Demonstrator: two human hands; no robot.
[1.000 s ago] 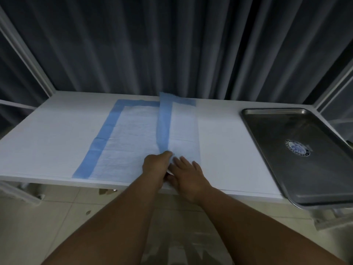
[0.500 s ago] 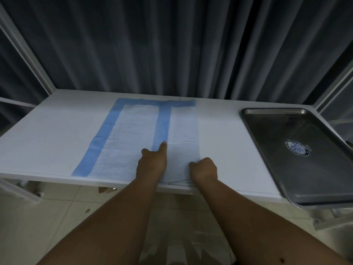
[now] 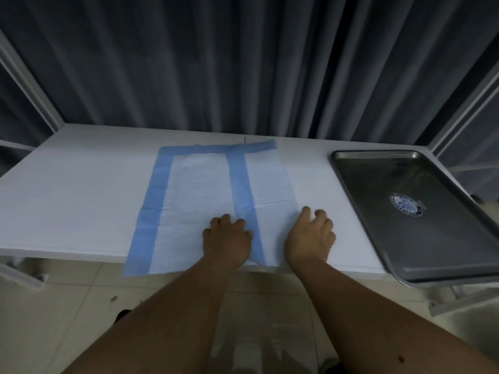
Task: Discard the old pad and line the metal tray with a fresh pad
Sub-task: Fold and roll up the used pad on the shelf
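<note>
While both hands, left (image 3: 228,238) and right (image 3: 310,237), press loosely curled on the blue-bordered white pad (image 3: 199,195), crease the fold evenly before moving it to the steel tray (image 3: 378,168).

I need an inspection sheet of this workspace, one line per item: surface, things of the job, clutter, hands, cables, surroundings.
Surface: white table, pad and tray lying on it.
Job's things: pad, white with blue border, lies partly folded, right side turned over the middle, near edge hanging over the table front. Metal tray at the right, unlined, with a round blue emblem; its near corner overhangs the table edge.
Clutter: nothing seen.
Hands: left hand rests on the pad, fingers curled; right hand rests at the folded edge, fingers bent. Whether either has a grip on the pad cannot be told.
Cables: nothing seen.
Surroundings: dark curtain behind; tiled floor below.
</note>
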